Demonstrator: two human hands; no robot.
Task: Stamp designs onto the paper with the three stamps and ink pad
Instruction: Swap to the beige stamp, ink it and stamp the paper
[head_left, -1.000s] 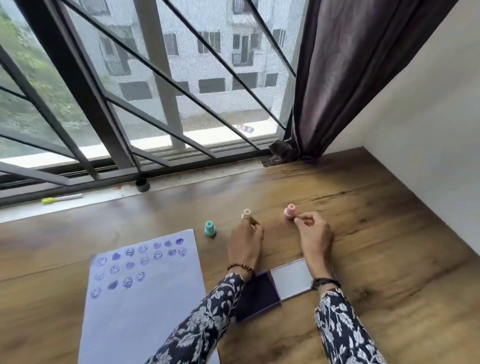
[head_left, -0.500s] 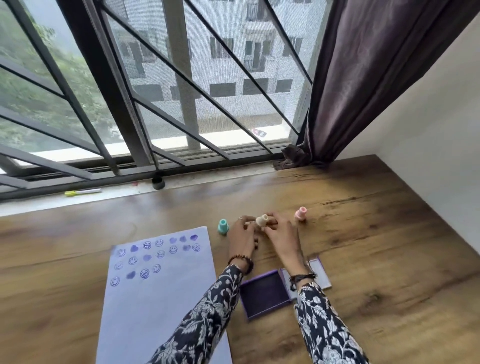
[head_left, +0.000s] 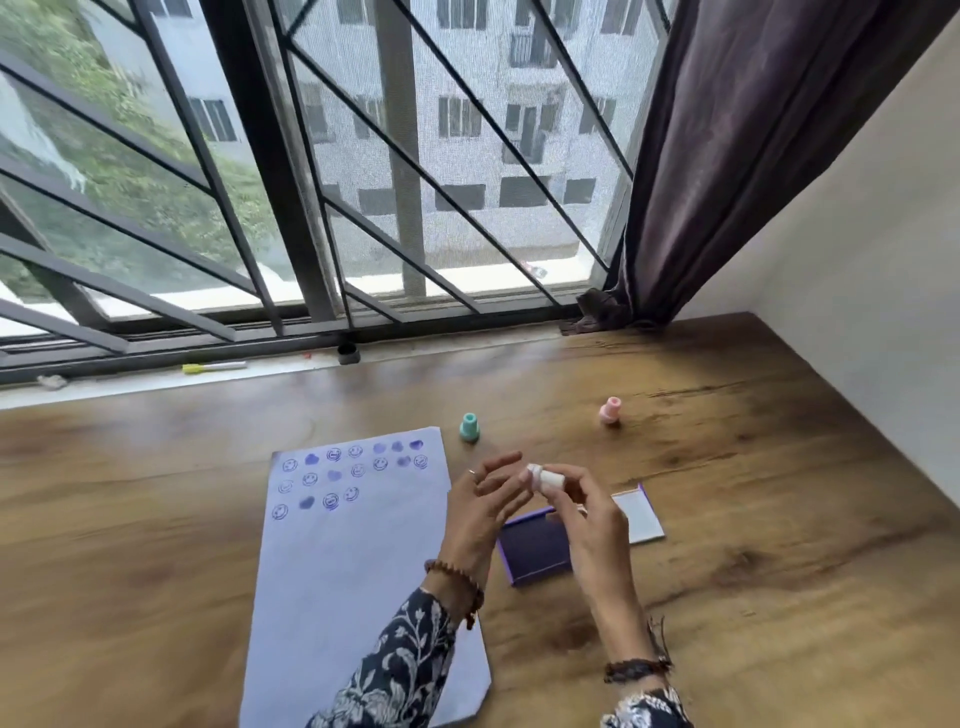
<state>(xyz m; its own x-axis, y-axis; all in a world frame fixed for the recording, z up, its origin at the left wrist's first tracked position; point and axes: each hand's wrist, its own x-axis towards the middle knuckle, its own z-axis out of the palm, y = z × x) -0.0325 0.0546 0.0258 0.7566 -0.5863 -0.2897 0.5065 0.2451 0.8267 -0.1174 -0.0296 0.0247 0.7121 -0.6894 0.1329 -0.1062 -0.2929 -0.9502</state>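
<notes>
Cream plastic shows between the fingertips of the right hand (head_left: 587, 512): the cream stamp (head_left: 545, 478) is pinched on its side, lifted above the open ink pad (head_left: 537, 548), probably so its face can be checked or turned downward before inking. The left hand (head_left: 480, 512) hovers just beside it, fingers spread and holding nothing, ready to help. Left of the hands lies the paper (head_left: 353, 571), its top rows already printed with purple faces and hearts, plenty bare below. The teal stamp (head_left: 469, 427) and pink stamp (head_left: 610, 410) stand upright on the wooden table (head_left: 779, 519) farther back, well clear. Nothing blocks the pad or paper.
</notes>
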